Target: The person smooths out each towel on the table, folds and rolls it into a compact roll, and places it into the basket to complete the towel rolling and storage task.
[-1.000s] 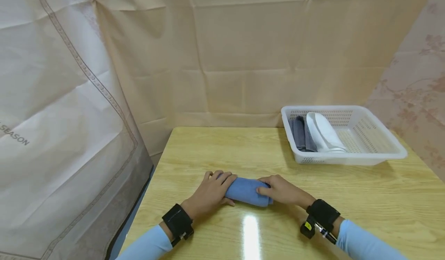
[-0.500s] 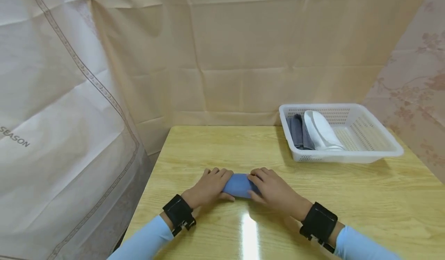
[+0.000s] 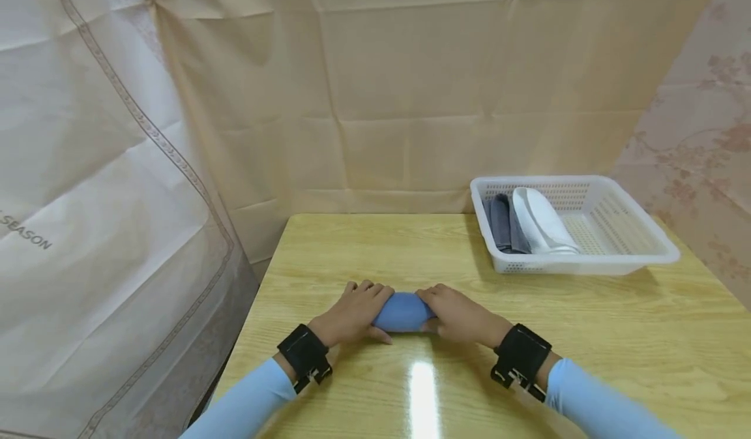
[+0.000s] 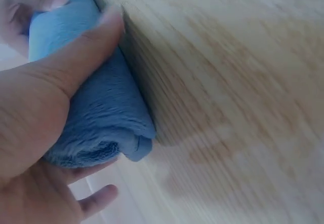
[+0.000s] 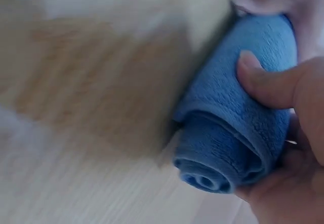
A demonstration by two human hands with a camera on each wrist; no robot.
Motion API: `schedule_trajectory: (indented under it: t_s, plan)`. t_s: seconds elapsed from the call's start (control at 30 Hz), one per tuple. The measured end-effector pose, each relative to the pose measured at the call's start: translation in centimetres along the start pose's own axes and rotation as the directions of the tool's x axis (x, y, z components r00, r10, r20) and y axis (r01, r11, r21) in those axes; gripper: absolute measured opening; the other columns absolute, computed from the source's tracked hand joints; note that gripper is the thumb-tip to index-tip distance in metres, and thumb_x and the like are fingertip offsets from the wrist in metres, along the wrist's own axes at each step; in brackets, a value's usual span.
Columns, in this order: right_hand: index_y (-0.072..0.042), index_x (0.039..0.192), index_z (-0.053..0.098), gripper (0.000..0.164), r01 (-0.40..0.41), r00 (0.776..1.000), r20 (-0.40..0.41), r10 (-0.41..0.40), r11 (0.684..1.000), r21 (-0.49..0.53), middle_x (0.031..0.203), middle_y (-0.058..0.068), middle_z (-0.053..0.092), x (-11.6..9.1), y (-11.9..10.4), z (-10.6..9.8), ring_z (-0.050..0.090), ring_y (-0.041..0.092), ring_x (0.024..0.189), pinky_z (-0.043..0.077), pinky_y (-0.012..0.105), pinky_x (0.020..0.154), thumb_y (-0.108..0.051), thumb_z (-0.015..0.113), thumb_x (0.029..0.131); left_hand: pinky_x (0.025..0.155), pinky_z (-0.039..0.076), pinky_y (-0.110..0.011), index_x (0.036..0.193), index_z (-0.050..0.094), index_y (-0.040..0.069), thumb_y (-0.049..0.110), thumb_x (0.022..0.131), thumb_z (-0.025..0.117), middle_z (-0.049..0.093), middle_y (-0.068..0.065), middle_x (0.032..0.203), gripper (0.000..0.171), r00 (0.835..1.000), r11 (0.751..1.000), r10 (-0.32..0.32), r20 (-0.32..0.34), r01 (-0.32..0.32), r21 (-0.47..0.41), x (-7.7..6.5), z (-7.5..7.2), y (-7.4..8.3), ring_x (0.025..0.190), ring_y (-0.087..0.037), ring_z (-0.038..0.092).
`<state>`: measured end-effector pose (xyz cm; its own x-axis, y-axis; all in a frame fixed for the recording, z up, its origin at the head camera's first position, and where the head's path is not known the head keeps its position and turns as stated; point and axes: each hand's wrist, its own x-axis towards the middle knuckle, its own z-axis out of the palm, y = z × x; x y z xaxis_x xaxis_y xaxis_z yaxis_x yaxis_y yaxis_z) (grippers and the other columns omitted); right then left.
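A blue towel (image 3: 402, 312), rolled into a short cylinder, lies crosswise near the middle of the wooden table. My left hand (image 3: 354, 316) grips its left end, thumb on the near side and fingers over the far side. At the other end my right hand (image 3: 460, 315) holds it the same way. The right wrist view shows the spiral end of the rolled towel (image 5: 228, 102), its inner core sticking out a little past the outer layer. In the left wrist view the towel (image 4: 109, 102) has a small folded flap at its end, beside the thumb.
A white plastic basket (image 3: 587, 264) with perforated walls stands at the back right of the wooden table (image 3: 364, 243). Inside, along its left side, are a folded dark grey towel (image 3: 501, 224) and a folded white towel (image 3: 542, 222). Beige cloth (image 3: 405, 87) hangs behind the table.
My right hand has shifted from pinching the towel's right edge to wrapping over that end, and moved left. The visible stretch of towel between the hands is shorter. My left hand has barely moved.
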<state>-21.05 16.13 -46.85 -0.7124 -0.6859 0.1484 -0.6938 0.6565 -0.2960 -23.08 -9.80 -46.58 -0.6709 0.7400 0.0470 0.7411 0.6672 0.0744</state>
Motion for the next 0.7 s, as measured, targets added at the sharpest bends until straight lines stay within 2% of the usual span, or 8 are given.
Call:
schedule_trajectory:
  t_s: [0.13,0.23,0.3,0.37,0.47,0.53,0.6,0.7]
  plan:
    - [0.002,0.13,0.064,0.042,-0.021,0.992,0.123,-0.003,0.98,0.196,0.113,0.009,0.071,0.9,1.1,-1.0,0.067,0.022,0.103,0.054,0.04,0.088,-0.02,0.075,0.096,0.098,0.044,-0.053,0.14,0.052,0.013,0.063,0.078,0.082,0.06,-0.007,0.132,0.085,1.0,0.998,0.026,-0.007,-0.025,0.064,0.2,0.0,0.0,0.119,-0.028,0.056]
    - [-0.003,0.125,0.067,0.034,-0.052,0.982,0.189,-0.002,0.958,0.28,0.11,0.002,0.071,1.3,1.4,-1.7,0.067,0.016,0.099,0.054,0.037,0.086,-0.021,0.074,0.097,0.096,0.046,-0.05,0.142,0.049,0.012,0.058,0.081,0.082,0.062,-0.007,0.13,0.083,0.999,0.999,0.032,0.017,-0.033,0.027,0.3,0.1,0.0,0.116,-0.026,0.059]
    - [-0.002,0.127,0.066,0.037,-0.083,0.974,0.226,0.027,0.967,0.241,0.112,0.004,0.07,1.4,1.1,-1.9,0.065,0.019,0.102,0.052,0.039,0.088,-0.025,0.073,0.098,0.094,0.048,-0.048,0.14,0.048,0.013,0.055,0.085,0.081,0.063,-0.007,0.127,0.077,0.999,0.999,0.038,0.036,-0.038,-0.016,0.4,0.3,-0.1,0.113,-0.023,0.06]
    - [0.004,0.136,0.058,0.054,-0.101,0.971,0.23,0.072,0.988,0.119,0.125,0.012,0.066,1.3,0.2,-1.7,0.062,0.028,0.115,0.05,0.045,0.096,-0.031,0.073,0.098,0.091,0.05,-0.045,0.135,0.051,0.013,0.051,0.087,0.081,0.064,-0.006,0.121,0.069,0.998,0.997,0.049,0.05,-0.047,-0.054,0.5,0.3,-0.2,0.108,-0.021,0.061]
    - [0.009,0.151,0.04,0.092,-0.111,0.977,0.174,0.121,0.992,-0.066,0.141,0.024,0.052,0.8,-1.1,-0.7,0.051,0.04,0.128,0.045,0.056,0.102,-0.05,0.077,0.091,0.087,0.051,-0.04,0.125,0.054,0.013,0.049,0.087,0.081,0.065,-0.002,0.113,0.059,0.995,0.993,0.059,0.075,-0.051,-0.104,0.7,0.1,-0.5,0.101,-0.017,0.06]
    - [0.007,0.154,0.034,0.107,-0.101,0.988,0.1,0.115,0.986,-0.132,0.142,0.025,0.048,0.5,-1.3,0.2,0.049,0.042,0.127,0.045,0.059,0.099,-0.058,0.081,0.083,0.086,0.051,-0.038,0.123,0.056,0.013,0.048,0.087,0.081,0.065,-0.001,0.112,0.057,0.995,0.991,0.06,0.086,-0.049,-0.121,0.9,0.0,-0.6,0.099,-0.017,0.059]
    - [0.005,0.15,0.04,0.107,-0.066,0.997,0.027,0.071,0.986,-0.154,0.132,0.022,0.05,0.4,-0.9,0.8,0.052,0.038,0.118,0.048,0.057,0.093,-0.06,0.084,0.078,0.085,0.05,-0.037,0.122,0.057,0.014,0.048,0.086,0.082,0.064,0.0,0.112,0.056,0.995,0.99,0.054,0.087,-0.041,-0.136,1.0,0.0,-0.8,0.098,-0.017,0.057]
    - [0.001,0.138,0.05,0.087,-0.016,1.0,-0.022,0.013,0.986,-0.166,0.121,0.016,0.053,0.7,0.3,1.3,0.055,0.033,0.11,0.051,0.053,0.087,-0.05,0.088,0.079,0.085,0.049,-0.037,0.125,0.058,0.013,0.05,0.084,0.084,0.063,-0.001,0.117,0.061,0.997,0.99,0.031,0.072,-0.021,-0.137,1.1,0.2,-0.9,0.1,-0.02,0.055]
